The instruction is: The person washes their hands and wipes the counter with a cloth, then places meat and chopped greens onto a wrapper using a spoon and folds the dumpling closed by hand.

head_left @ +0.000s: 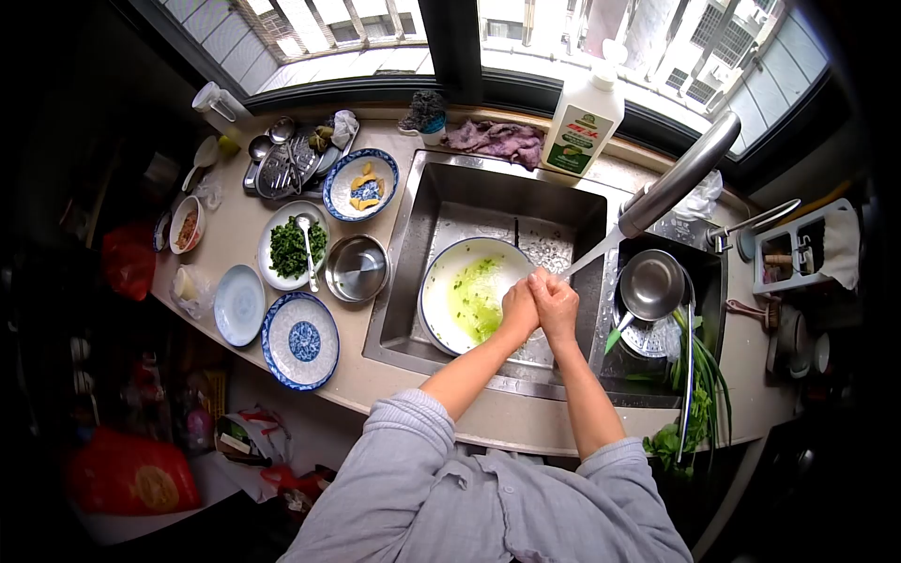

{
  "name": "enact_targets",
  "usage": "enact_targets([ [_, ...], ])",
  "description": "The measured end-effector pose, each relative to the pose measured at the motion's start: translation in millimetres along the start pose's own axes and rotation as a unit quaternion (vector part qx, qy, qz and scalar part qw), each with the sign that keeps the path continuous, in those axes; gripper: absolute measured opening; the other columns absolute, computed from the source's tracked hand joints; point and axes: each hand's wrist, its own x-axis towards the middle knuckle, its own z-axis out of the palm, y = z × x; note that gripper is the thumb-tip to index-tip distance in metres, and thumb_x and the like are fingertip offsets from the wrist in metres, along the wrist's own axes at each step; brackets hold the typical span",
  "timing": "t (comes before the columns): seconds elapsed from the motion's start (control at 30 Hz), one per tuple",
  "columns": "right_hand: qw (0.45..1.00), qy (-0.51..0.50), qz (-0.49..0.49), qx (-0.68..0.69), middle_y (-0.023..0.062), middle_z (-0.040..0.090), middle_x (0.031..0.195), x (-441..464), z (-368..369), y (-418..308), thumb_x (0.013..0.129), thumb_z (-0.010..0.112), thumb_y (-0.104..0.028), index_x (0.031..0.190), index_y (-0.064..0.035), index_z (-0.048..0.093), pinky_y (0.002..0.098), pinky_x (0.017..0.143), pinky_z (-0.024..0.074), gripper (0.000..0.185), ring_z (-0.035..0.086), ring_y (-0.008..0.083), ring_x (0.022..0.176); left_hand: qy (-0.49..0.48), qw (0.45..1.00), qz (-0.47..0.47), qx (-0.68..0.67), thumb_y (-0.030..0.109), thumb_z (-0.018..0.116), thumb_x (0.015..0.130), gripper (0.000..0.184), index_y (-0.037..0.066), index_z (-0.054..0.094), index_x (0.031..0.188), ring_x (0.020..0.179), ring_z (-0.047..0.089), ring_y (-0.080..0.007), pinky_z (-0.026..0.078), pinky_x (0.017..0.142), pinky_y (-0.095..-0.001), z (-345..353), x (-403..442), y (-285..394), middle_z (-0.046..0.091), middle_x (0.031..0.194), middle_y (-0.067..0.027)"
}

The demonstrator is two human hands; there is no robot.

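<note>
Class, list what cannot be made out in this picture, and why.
All in the head view:
Anything between the left hand and right hand: hidden by the hands themselves.
Floor of the sink beneath the white basin: covered by the basin.
Small print on the white bottle: too small.

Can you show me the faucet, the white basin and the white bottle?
Faucet [682,175]: head view, on its metal body.
White basin [436,293]: head view, bare inner wall.
White bottle [582,129]: head view, front label.

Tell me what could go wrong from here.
Water from the faucet runs onto the left hand and right hand above the bowl; it might splash or wash green bits over the rim. The empty blue-patterned plate sits at the counter's front edge, so a bump could tip it off.
</note>
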Motion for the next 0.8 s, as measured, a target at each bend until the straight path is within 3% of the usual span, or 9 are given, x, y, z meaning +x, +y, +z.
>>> enact_targets([
  [0.1,0.978,0.001,-0.209,-0.03,0.0178,0.061,0.099,-3.8,2.3,1.5,0.086,0.058,-0.023,0.107,-0.0017,0.058,0.0385,0.082,0.044,0.03,0.056,0.0322,0.095,-0.008,0.93,-0.131,-0.342,0.018,0.054,0.081,0.015,0.005,0.056,0.086,0.07,0.06,-0.0198,0.047,0.06,-0.0336,-1.8,8.8,-1.8,0.062,0.079,-0.0085],
  [0.17,0.981,0.002,-0.195,-0.023,0.0201,0.059,0.105,-12.0,-3.3,-1.8,0.084,0.06,-0.025,0.113,-0.004,0.054,0.0394,0.085,0.0441,0.036,0.054,0.0353,0.101,-0.041,0.836,-0.22,-0.5,0.012,0.06,0.077,0.015,0.005,0.058,0.089,0.07,0.058,-0.0154,0.046,0.061,-0.0292,-9.2,15.8,-6.3,0.062,0.081,-0.0042],
  [0.23,0.986,0.002,-0.077,-0.151,0.0228,0.06,0.105,-16.7,-4.1,21.8,0.083,0.061,-0.025,0.109,-0.003,0.053,0.0412,0.083,0.0454,0.035,0.055,0.0376,0.101,0.071,0.867,-0.285,-0.403,0.006,0.06,0.073,0.021,0.004,0.058,0.093,0.072,0.059,-0.0194,0.047,0.064,-0.0311,-47.2,11.9,13.0,0.061,0.08,-0.0058],
  [0.3,0.977,-0.046,0.027,-0.207,0.0254,0.06,0.101,-16.5,-2.1,34.1,0.082,0.06,-0.024,0.108,-0.0023,0.05,0.0452,0.08,0.0455,0.036,0.057,0.0415,0.097,0.194,0.958,-0.137,-0.161,0.008,0.058,0.074,0.027,0.002,0.056,0.1,0.079,0.059,-0.025,0.047,0.072,-0.0359,-64.3,2.8,-34.1,0.06,0.084,-0.0098],
  [0.43,0.978,-0.106,0.1,-0.151,0.031,0.06,0.086,-16.4,15.3,63.1,0.08,0.051,-0.011,0.108,-0.0011,0.044,0.0551,0.076,0.0426,0.031,0.057,0.0499,0.083,0.24,0.93,-0.244,0.134,0.016,0.061,0.076,0.045,0.003,0.049,0.117,0.108,0.052,-0.0291,0.039,0.095,-0.0381,-115.9,-50.7,-74.0,0.052,0.119,-0.0191],
  [0.6,0.985,-0.073,0.114,-0.107,0.0313,0.06,0.089,-19.6,18.9,66.0,0.078,0.046,-0.005,0.114,-0.0012,0.045,0.0527,0.079,0.0435,0.037,0.057,0.0483,0.087,0.147,0.832,-0.429,-0.32,0.03,0.061,0.086,0.054,0.002,0.041,0.127,0.109,0.054,-0.0296,0.047,0.087,-0.042,-91.4,-52.6,-131.7,0.048,0.125,-0.0204],
  [0.63,0.986,-0.068,0.113,-0.103,0.0311,0.06,0.09,-19.8,18.1,65.9,0.078,0.046,-0.005,0.116,-0.0013,0.046,0.052,0.079,0.044,0.038,0.058,0.0476,0.088,0.121,0.767,-0.436,-0.456,0.033,0.06,0.088,0.051,0.002,0.042,0.125,0.107,0.056,-0.0286,0.05,0.083,-0.0432,-91.0,-50.8,-127.2,0.05,0.123,-0.0189],
  [0.67,0.986,-0.068,0.114,-0.106,0.0304,0.061,0.09,-21.1,16.2,66.3,0.077,0.045,-0.005,0.116,-0.0012,0.047,0.0511,0.079,0.0446,0.039,0.059,0.0468,0.087,0.125,0.797,-0.392,-0.443,0.041,0.062,0.085,0.081,-0.001,0.018,0.138,0.109,0.053,-0.0324,0.051,0.08,-0.0453,-75.8,-49.7,-156.0,0.045,0.127,-0.022],
  [0.8,0.983,-0.069,0.141,-0.098,0.0272,0.063,0.088,-17.9,-1.8,45.3,0.075,0.045,-0.004,0.113,-0.0005,0.051,0.047,0.076,0.0481,0.038,0.063,0.0418,0.081,0.036,0.732,-0.335,-0.592,0.048,0.05,0.091,0.069,0.002,0.029,0.138,0.106,0.056,-0.03,0.05,0.084,-0.0456,-78.0,-37.1,-161.0,0.054,0.12,-0.0191],
])
